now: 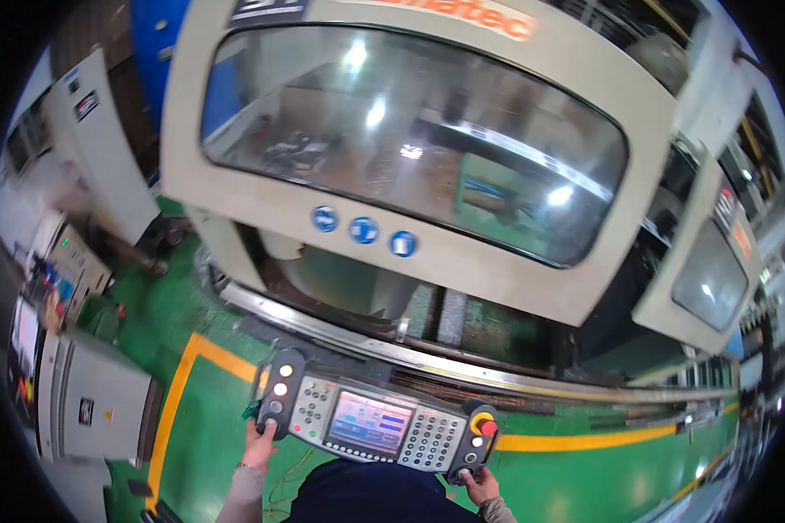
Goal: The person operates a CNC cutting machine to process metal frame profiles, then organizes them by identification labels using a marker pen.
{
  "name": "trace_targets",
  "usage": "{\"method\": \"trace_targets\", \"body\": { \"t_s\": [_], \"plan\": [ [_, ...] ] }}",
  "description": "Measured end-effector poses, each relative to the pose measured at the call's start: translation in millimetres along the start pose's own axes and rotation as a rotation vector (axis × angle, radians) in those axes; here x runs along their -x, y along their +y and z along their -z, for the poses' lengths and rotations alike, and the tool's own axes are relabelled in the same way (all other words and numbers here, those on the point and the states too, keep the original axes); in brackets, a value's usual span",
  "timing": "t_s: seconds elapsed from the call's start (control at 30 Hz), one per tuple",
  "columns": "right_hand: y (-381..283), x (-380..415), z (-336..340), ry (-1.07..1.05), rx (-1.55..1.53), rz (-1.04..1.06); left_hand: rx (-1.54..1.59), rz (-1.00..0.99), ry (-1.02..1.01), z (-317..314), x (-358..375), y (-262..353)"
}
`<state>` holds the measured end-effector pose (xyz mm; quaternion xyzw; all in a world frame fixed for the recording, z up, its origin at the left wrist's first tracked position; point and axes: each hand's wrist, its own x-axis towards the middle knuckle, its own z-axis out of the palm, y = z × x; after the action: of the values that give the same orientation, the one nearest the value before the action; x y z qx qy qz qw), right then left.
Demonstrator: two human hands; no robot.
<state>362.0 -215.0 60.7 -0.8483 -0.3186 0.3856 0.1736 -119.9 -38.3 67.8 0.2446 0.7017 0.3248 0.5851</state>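
A wide machine control panel (323, 414) with a lit screen (368, 424), keypads and round buttons spans the space in front of my body. My left hand (257, 446) grips the lower part of its left end piece, thumb at a black button (271, 425). At the other end, my right hand (480, 485) is closed round the bottom of the right end piece, thumb by the lowest button. A red emergency stop button (488, 428) on a yellow base sits above that hand. The fingers behind both end pieces are hidden.
Beyond the panel stands a large beige machine guard (497, 270) with a long window (392, 131). A metal rail (340, 336) runs along its foot. Grey cabinets (96, 401) stand at left. Yellow lines (173, 410) mark the green floor (209, 410).
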Motion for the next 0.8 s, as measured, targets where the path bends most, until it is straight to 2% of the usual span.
{"method": "trace_targets", "body": {
  "t_s": [0.17,0.27,0.37,0.47,0.57,0.67,0.77,0.8],
  "plan": [
    [1.7,-1.4,2.0,-0.048,-0.035,-0.085,-0.049,0.02,0.011,2.6,-16.1,-16.7],
    [13.2,-7.3,-3.5,-0.052,-0.087,-0.097,0.015,-0.26,0.049,-0.4,-23.1,-26.9],
    [3.5,-2.4,1.0,-0.063,-0.066,-0.099,-0.171,-0.172,0.028,16.3,-32.0,-30.5],
    [-5.7,4.1,5.9,-0.049,-0.036,-0.097,-0.169,-0.079,-0.042,16.5,-25.2,-20.7],
    [-11.0,9.0,7.5,-0.038,-0.029,-0.11,-0.14,-0.227,0.014,6.3,-15.5,-17.2],
    [-11.5,11.3,5.6,-0.029,-0.048,-0.084,-0.247,-0.148,0.035,14.7,-24.3,-25.6],
    [-11.3,12.3,2.5,0.011,-0.097,-0.084,-0.116,-0.132,0.041,0.1,-6.2,-11.5],
    [-11.2,15.2,1.5,0.028,-0.117,-0.096,-0.097,-0.081,-0.038,5.7,-14.0,-15.1]
  ]
}}
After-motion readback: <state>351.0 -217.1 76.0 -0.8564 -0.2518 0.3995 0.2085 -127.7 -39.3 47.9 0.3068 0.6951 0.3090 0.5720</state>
